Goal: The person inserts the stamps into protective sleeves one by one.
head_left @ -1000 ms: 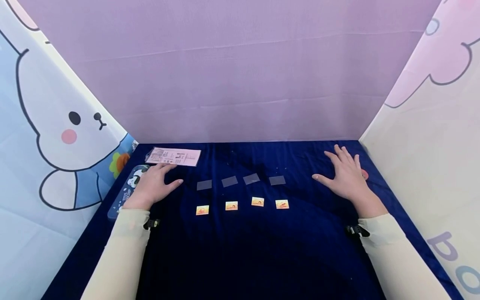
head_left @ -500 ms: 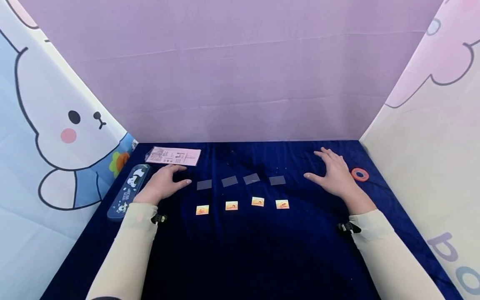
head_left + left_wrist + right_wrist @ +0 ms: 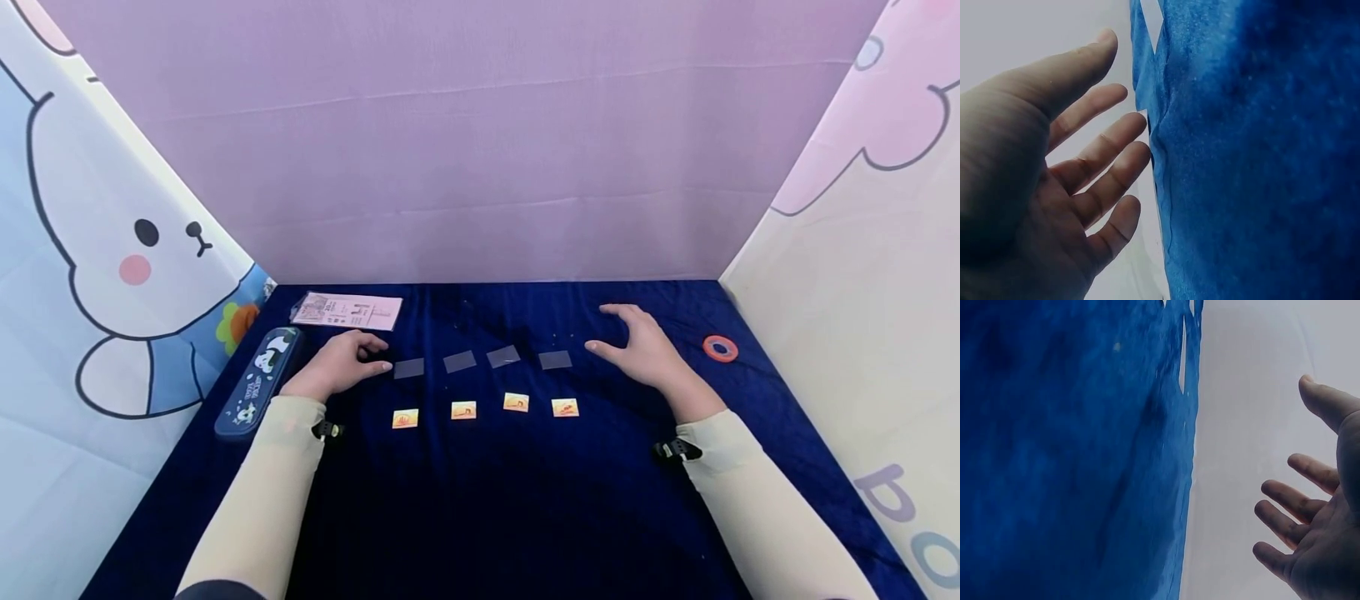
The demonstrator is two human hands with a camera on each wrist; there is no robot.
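My left hand has its thumb tip beside the leftmost of several clear rectangular sheets in the head view. In the left wrist view the fingers of the left hand are spread and loosely bent, holding nothing. Right of the rightmost clear sheet is my right hand, thumb and fingers apart. The right wrist view also has this hand with nothing in it. Nearer to me lie several small yellow-orange picture cards, from the left card to the right card.
A dark blue cloth covers the table. At the left lies a blue case with panda pictures; behind it is a pink printed slip. A red-orange ring-shaped roll lies at the right. Fabric walls stand around.
Both hands have moved inward, the left to the right and the right to the left. The panda case and the red-orange roll have come into fuller view. Sheets and cards stay put.
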